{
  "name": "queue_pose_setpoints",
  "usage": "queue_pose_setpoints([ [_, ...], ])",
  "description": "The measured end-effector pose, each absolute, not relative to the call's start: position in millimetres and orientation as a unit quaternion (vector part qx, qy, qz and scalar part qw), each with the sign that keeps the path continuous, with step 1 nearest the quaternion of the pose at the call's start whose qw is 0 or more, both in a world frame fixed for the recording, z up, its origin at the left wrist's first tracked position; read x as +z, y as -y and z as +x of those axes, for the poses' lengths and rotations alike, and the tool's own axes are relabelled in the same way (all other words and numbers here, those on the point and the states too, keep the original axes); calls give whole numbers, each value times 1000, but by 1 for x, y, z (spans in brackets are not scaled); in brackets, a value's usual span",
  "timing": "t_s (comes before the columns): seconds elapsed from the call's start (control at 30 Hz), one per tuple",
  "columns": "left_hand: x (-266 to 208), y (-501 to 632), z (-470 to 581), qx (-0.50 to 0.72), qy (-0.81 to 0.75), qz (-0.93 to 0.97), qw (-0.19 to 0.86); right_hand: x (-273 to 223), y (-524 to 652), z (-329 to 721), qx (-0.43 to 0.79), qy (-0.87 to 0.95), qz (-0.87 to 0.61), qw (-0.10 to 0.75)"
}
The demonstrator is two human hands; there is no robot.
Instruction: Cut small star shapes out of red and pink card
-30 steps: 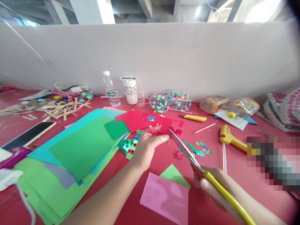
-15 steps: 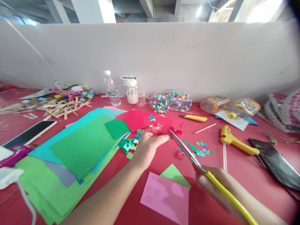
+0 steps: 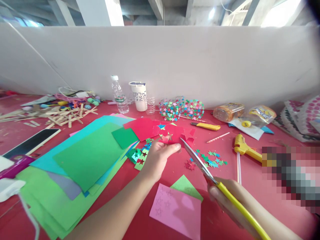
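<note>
My left hand (image 3: 157, 158) is closed on a piece of red paper (image 3: 186, 135) with cut edges, pinched under the thumb. In my right hand (image 3: 226, 195) is a pair of scissors (image 3: 200, 163) with yellow handles. Their blades point up and left, nearly together, with the tips at the edge of the red paper. Small cut stars (image 3: 212, 160) in green, blue and red lie to the right of the blades. In front of my hands rests a pink sheet (image 3: 178, 213) with stars drawn on it, overlapping a light green piece (image 3: 186, 186).
Coloured sheets (image 3: 87, 156) are stacked on the left, near a phone (image 3: 32, 143) and wooden sticks (image 3: 70, 115). A water bottle (image 3: 120, 96), a white cup (image 3: 139, 96) and star-covered bottles (image 3: 170, 109) stand behind. A cutter (image 3: 206, 126) and a glue gun (image 3: 241, 145) lie right.
Both hands, the scissors and the red paper stay almost where they were. A pixelated patch now covers the dark object at the far right.
</note>
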State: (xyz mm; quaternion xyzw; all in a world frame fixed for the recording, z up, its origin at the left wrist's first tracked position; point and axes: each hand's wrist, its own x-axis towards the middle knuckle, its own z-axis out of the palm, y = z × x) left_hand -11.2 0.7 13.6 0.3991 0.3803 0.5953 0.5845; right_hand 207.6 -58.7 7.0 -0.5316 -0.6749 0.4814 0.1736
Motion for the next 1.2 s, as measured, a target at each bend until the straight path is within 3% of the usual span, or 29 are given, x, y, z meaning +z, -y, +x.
queue_pose_setpoints([
  [0.67,5,-5,-19,641,-383,363,558,18,53,210,492,678,-507,205],
  [0.83,3,-2,-15,633,-375,372,566,13,59,211,542,648,-506,176],
  [1.03,3,3,-8,637,-373,356,573,6,64,214,594,576,-510,237],
  [1.2,-2,10,2,642,-405,335,558,-1,69,211,569,546,-560,253],
])
